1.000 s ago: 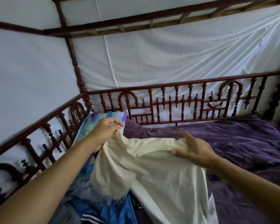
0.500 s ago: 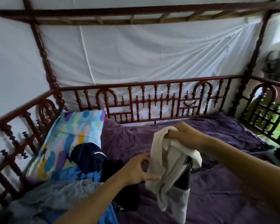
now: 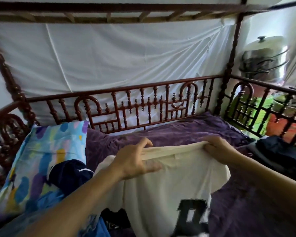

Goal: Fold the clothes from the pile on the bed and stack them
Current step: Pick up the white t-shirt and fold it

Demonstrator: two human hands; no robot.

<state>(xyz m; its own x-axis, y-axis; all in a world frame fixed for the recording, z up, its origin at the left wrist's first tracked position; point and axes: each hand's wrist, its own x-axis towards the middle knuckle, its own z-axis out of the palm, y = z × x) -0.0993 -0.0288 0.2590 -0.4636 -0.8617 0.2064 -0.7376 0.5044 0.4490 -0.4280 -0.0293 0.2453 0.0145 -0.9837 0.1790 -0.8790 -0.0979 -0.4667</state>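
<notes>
Purple bedspread (image 3: 178, 132), cream black-lettered shirt (image 3: 178, 182)

— What's around you?
— You face the bed (image 3: 178, 129), spread in purple, with a carved red-brown rail (image 3: 149, 106) on its far side. A white sheet (image 3: 126, 57) hangs behind, up to the canopy beam (image 3: 109, 6).
— And to your right?
— Past the corner post (image 3: 233, 48) stands a lidded steel pot (image 3: 265, 55); it's brightest there. A patterned pillow (image 3: 50, 151) lies left.

Both bare forearms reach forward and converge, with the hands level and near each other. The left hand (image 3: 137, 161) pinches the top edge of a cream T-shirt (image 3: 169, 185), index finger lifted. The right hand (image 3: 219, 149) grips the same edge with curled fingers.
</notes>
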